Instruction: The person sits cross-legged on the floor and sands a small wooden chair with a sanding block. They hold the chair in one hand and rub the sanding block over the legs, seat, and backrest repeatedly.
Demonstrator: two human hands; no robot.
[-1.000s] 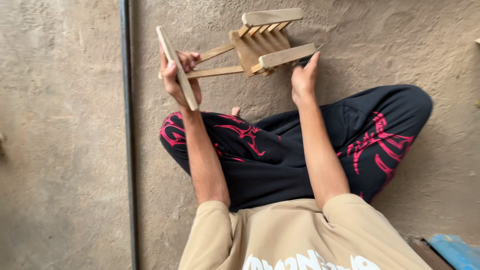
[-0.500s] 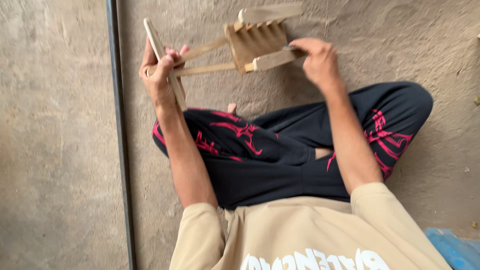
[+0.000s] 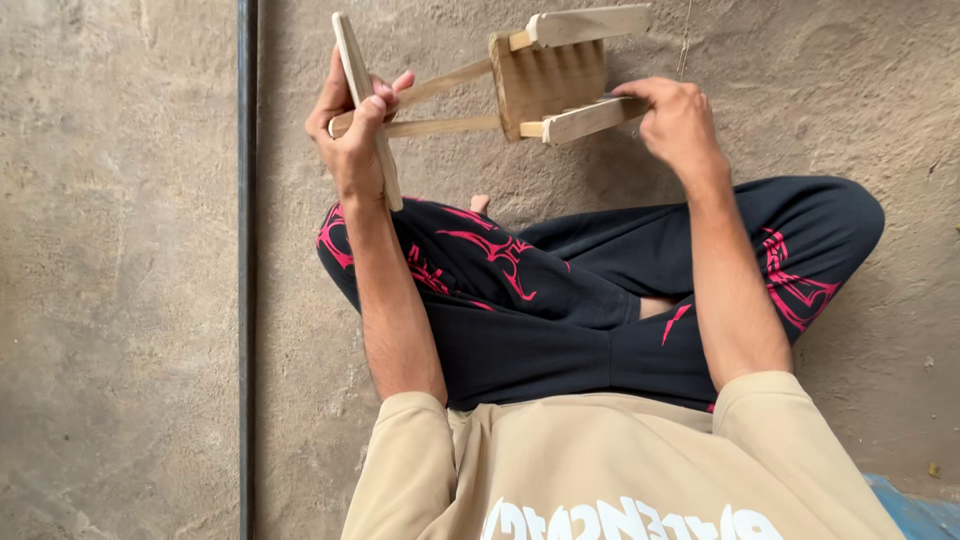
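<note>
A small wooden frame [image 3: 545, 80] made of slats and thin rods is held up in front of me over the concrete floor. My left hand [image 3: 352, 140] grips the flat slat at its left end, fingers wrapped round it where the two rods meet it. My right hand [image 3: 675, 120] is closed over the end of the lower right slat, next to the slatted block in the middle. I sit cross-legged in black trousers with red pattern [image 3: 560, 290] and a beige shirt.
A dark metal pipe [image 3: 245, 270] runs straight along the concrete floor [image 3: 110, 250] to the left of my knee. A blue object [image 3: 915, 510] shows at the bottom right corner.
The wooden frame has shifted slightly left and up. My right hand moved from touching the slat's tip with its fingers to closing over it from above.
</note>
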